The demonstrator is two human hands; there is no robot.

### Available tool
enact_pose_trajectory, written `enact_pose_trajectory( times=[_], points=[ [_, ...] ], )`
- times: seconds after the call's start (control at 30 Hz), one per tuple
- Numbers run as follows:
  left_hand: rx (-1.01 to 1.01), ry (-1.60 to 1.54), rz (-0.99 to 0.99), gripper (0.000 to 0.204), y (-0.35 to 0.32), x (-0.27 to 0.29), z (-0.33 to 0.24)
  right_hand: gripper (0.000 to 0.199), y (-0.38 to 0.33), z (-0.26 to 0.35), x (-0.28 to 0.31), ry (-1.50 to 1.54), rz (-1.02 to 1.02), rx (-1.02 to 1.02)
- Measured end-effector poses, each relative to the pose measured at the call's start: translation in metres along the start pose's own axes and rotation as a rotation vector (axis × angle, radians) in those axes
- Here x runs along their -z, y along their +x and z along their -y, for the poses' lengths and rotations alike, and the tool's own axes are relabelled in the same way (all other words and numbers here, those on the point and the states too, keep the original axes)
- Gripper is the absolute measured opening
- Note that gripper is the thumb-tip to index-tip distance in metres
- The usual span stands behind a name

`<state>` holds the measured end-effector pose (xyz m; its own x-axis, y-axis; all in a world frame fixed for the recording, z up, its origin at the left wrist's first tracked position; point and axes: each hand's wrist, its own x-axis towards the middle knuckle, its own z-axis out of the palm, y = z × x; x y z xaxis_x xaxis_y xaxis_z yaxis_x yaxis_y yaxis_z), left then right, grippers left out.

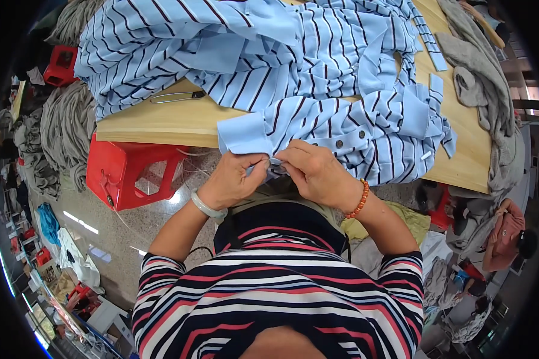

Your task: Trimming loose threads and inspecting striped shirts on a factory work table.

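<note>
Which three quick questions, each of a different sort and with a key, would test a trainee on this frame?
1. What do the left hand and the right hand both hold?
2. True or false: the orange beaded bracelet circles the right wrist.
3. What colour is the plastic stool below the near left corner of the wooden table? A green; B red; C white.

Key:
1. The light-blue striped garment.
2. True.
3. B.
</note>
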<state>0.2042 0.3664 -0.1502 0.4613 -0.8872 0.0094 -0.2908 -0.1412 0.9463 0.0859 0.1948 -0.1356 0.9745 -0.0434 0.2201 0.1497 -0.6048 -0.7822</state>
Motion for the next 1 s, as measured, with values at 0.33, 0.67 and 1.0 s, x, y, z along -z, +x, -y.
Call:
enact_pose_trajectory(
  times=[0.33, 0.67, 1.0],
  points=[
    [0.240, -0.297, 0.225, 0.021, 0.003, 0.011, 0.007, 0.016, 0.005, -0.003, 0.013, 0.130, 0.138, 0.006],
    [0.118, -0.266, 0.294, 0.018, 0.009, 0.016, 0.011, 0.013, 0.014, 0.002, 0.020, 0.082, 0.258, 0.063],
    [-0.012, -0.152, 0.098, 0.019, -0.008, 0.034, -0.012, 0.021, 0.006, 0.003, 0.037, 0.438, 0.038, -0.319]
  ],
)
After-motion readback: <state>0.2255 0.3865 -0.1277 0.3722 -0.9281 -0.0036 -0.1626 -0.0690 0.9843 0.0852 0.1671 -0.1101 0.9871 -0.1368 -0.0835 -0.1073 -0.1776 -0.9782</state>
